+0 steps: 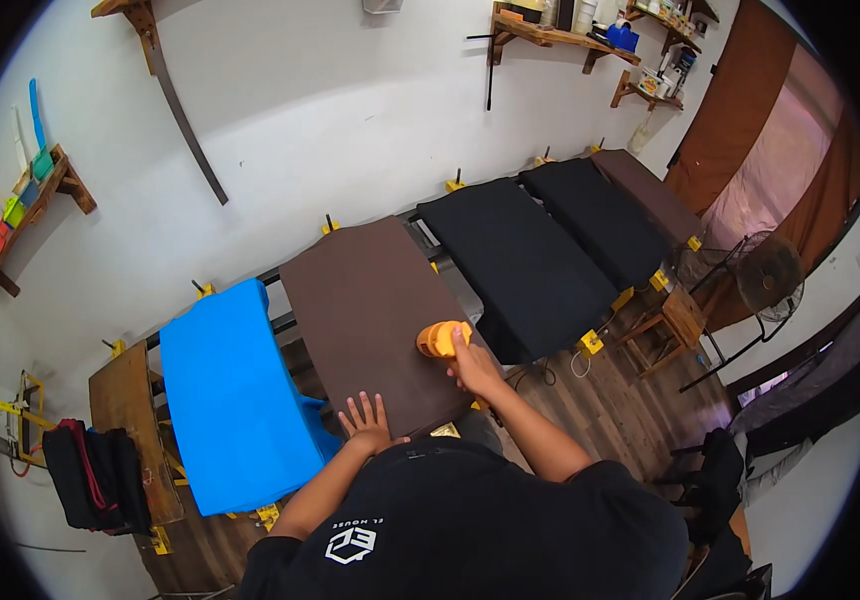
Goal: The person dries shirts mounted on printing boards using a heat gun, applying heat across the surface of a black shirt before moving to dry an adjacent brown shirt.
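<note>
A brown garment (pixel 365 300) lies flat and smooth over a long board in front of me. My left hand (pixel 368 428) rests on its near end, palm down with fingers spread. My right hand (pixel 472 365) is closed around a yellow-orange handheld tool (pixel 444 339), which is over the right part of the brown cloth. Its exact kind is unclear, and I cannot tell whether it touches the fabric. Left of the brown garment, a bright blue garment (pixel 230 390) covers another board. To the right, a black garment (pixel 515 260) is laid out the same way.
Another black garment (pixel 595 215) and a brown one (pixel 645 190) continue the row. A bare wooden board (pixel 130 430) is at the left end, with dark bags (pixel 95 475) beside it. Wall shelves (pixel 550 32) hold supplies. A fan (pixel 770 272) and wooden stool (pixel 665 325) stand right.
</note>
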### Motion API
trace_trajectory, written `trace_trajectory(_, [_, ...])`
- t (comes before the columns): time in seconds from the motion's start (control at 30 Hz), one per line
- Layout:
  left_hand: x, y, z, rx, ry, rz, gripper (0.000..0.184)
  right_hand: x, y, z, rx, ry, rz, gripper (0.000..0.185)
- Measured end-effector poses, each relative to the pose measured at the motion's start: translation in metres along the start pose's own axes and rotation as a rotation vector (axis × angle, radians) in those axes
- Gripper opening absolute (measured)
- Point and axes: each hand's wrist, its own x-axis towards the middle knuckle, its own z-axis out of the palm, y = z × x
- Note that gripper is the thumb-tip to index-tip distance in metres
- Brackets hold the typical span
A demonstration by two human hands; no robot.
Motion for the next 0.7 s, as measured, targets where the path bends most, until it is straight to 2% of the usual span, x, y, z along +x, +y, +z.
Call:
trace_trajectory(0.13, [0.008,-0.002,0.008,0.034,0.052,-0.002,0.145,0.006,0.012,-0.003,-0.090,0.107,-0.038,0.106])
trace_trajectory(0.23, [0.010,-0.004,0.016,0.042,0.099,0.007,0.145,0.008,0.020,-0.009,-0.090,0.092,0.009,0.106])
trace_trajectory(0.27, [0.010,-0.005,0.018,0.046,0.131,0.017,0.145,0.004,0.019,-0.008,-0.160,0.167,-0.084,0.105])
trace_trajectory(0.37, [0.012,-0.008,0.024,0.046,0.170,0.037,0.145,0.002,0.017,-0.017,-0.095,0.120,0.026,0.107])
trace_trajectory(0.57, [0.011,-0.006,0.025,0.065,0.175,0.033,0.143,-0.007,0.001,-0.018,-0.212,0.125,0.050,0.108])
trace_trajectory(0.7, [0.009,-0.005,0.024,0.074,0.188,0.036,0.143,0.000,0.011,-0.006,-0.093,0.103,0.046,0.109])
